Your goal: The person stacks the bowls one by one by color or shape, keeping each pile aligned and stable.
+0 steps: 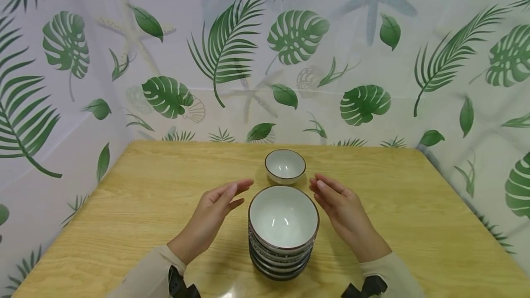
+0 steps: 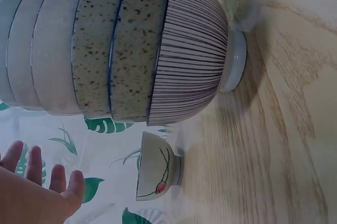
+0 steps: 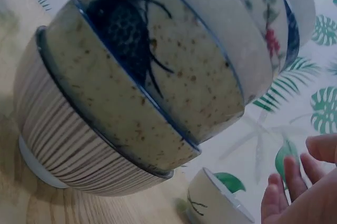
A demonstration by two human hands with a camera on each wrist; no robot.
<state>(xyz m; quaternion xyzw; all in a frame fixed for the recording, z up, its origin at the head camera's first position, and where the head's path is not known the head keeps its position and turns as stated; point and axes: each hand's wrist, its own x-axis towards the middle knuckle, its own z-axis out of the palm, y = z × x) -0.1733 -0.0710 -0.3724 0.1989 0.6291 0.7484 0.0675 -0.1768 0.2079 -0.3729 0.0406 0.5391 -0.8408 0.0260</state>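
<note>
A stack of several nested bowls [image 1: 283, 217] stands upright near the front of the table, its top bowl white inside with a brown rim. From the left wrist view, the lowest bowl [image 2: 192, 50] is striped, with speckled bowls above it. Behind the stack sits a smaller single bowl [image 1: 285, 164]; a red bud on a stem decorates its side [image 2: 158, 174]. My left hand [image 1: 211, 210] is left of the stack, fingers extended and apart from it. To the right, my right hand [image 1: 341, 206] is held with its fingers loosely bent, holding nothing.
The bowls stand on a wood-grain table [image 1: 165, 174]. A white cloth [image 1: 248, 59] printed with green leaves and starfish hangs behind and beside the table. Dark straps [image 1: 179, 283] circle both wrists over light sleeves.
</note>
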